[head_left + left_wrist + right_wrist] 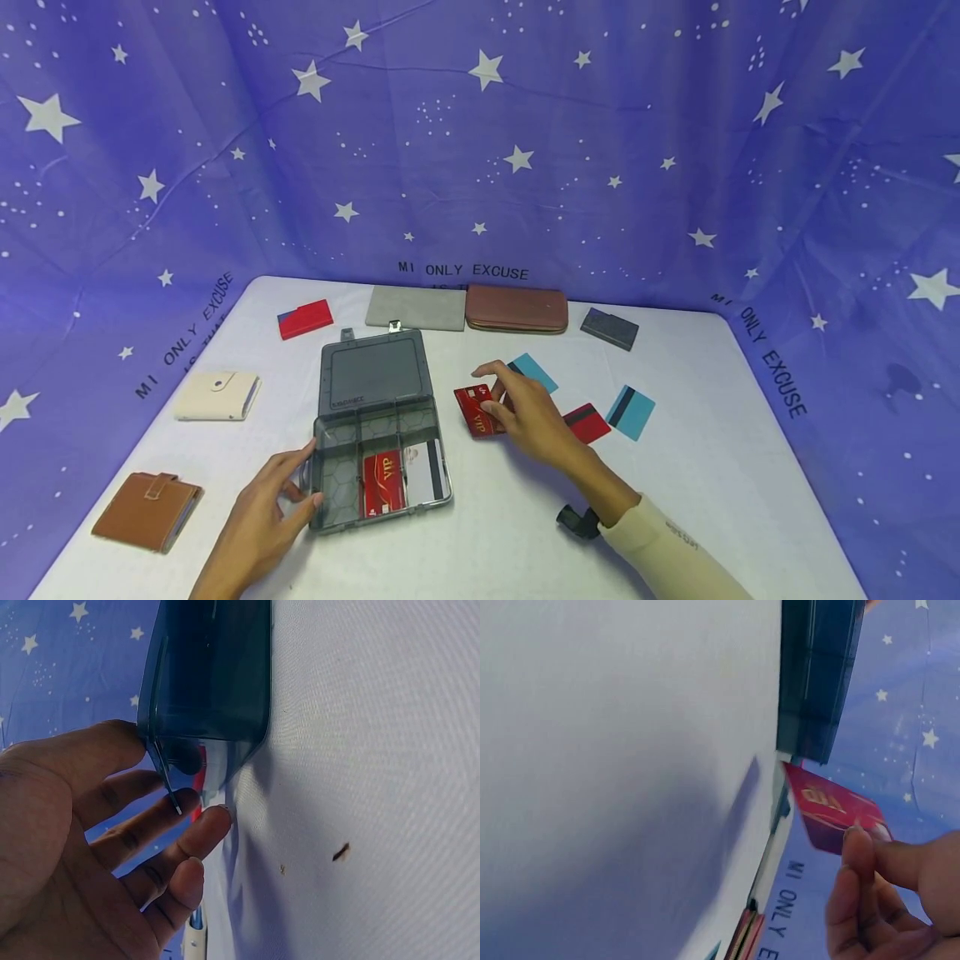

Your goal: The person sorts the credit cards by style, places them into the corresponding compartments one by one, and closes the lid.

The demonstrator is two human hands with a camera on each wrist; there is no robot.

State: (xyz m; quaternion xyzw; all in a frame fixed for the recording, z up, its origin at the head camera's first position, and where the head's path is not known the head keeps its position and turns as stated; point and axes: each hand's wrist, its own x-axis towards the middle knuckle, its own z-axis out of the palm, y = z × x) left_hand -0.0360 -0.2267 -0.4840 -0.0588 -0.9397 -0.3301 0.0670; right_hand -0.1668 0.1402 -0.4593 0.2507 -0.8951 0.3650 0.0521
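My right hand pinches a red VIP card between thumb and fingers, to the right of the dark see-through divided box. In the right wrist view the same card is held tilted above the white table. The box lies with its lid folded back. Its front compartments contain another red VIP card and a white card with a black stripe. At the box's left side rests my left hand, fingers loosely bent and touching the edge; the left wrist view shows them around its corner.
Blue cards and a red card lie near my right arm. Along the back are a red card holder, a grey wallet, a brown zip wallet and a dark card holder. Cream and brown wallets sit left.
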